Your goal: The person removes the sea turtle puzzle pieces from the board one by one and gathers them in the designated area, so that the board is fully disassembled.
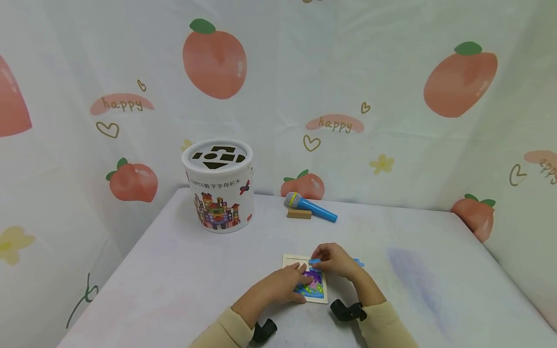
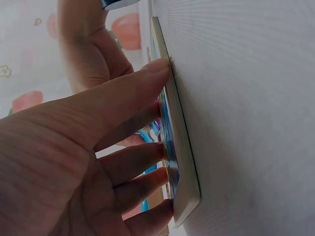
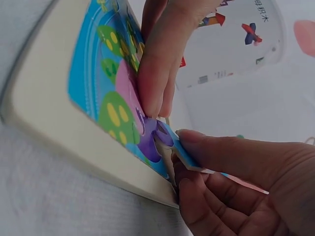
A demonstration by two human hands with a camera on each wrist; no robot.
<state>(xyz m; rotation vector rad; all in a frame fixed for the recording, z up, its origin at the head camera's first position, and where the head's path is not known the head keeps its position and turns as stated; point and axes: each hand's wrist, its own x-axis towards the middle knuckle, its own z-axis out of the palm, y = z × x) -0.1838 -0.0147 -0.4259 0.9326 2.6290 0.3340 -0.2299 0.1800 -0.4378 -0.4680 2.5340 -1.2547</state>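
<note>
Here's the blue puzzle piece (image 3: 180,151), flat and jagged, tilted at the board's far right corner, long side running crosswise; my right hand (image 1: 335,260) is the nearer, thumb and fingers pinching it. Below lies the pale, smooth wooden board (image 3: 44,93), glossy picture inside, and my left hand (image 1: 283,284) presses on it, fingers spread, gripping nothing. Another blue piece (image 1: 359,262) peeks out right; beyond, a ribbed-looking blue microphone (image 1: 319,211).
</note>
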